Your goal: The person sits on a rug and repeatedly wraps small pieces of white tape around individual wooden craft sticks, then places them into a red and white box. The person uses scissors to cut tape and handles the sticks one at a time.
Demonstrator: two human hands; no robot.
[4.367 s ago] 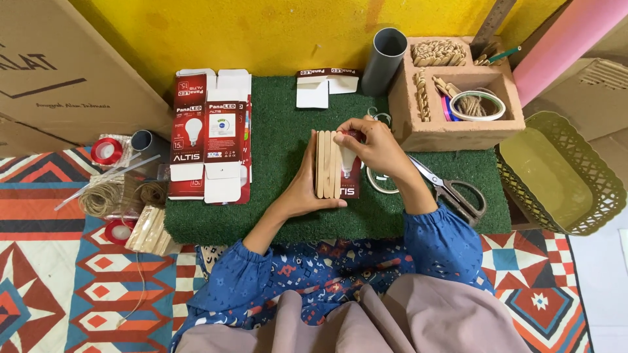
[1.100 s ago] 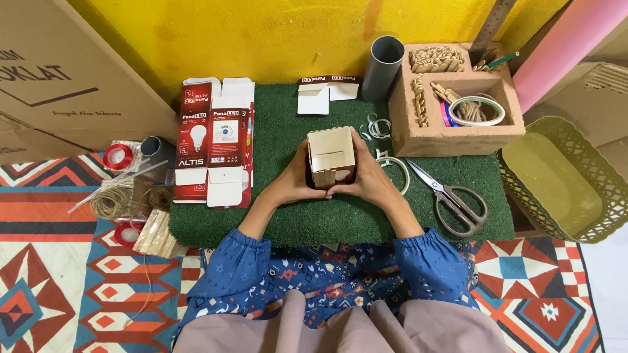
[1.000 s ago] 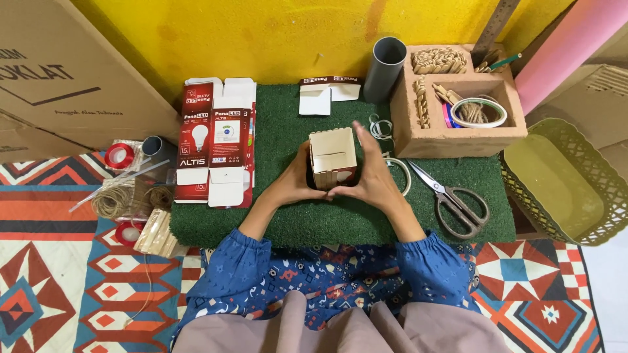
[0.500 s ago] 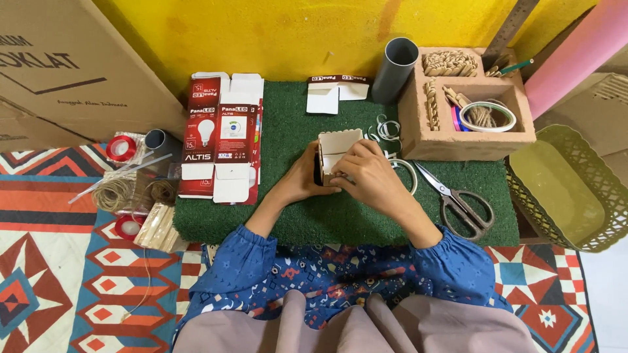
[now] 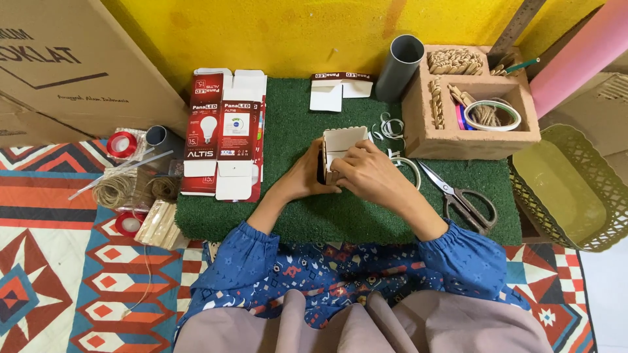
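Cardboard boxes (image 5: 59,65) are filling the upper left of the frame, and below them red tape rolls (image 5: 122,144), a coil of twine (image 5: 114,191) and a bundle of flat wooden sticks (image 5: 157,223) are lying on the patterned mat (image 5: 46,274). A flattened red and white bulb carton (image 5: 222,134) is resting on the left edge of the green turf pad (image 5: 288,111). At the centre of the pad, the left hand (image 5: 302,178) is gripping the left side of a small open box of flat wooden sticks (image 5: 343,140), while the right hand (image 5: 367,175) is closing over its front, fingers curled against the wood. Just right of it, scissors (image 5: 461,196) are lying on the turf, near the brown wooden organiser (image 5: 471,140) and a grey tube (image 5: 399,65). A green mesh basket (image 5: 575,189) is sitting at the far right.
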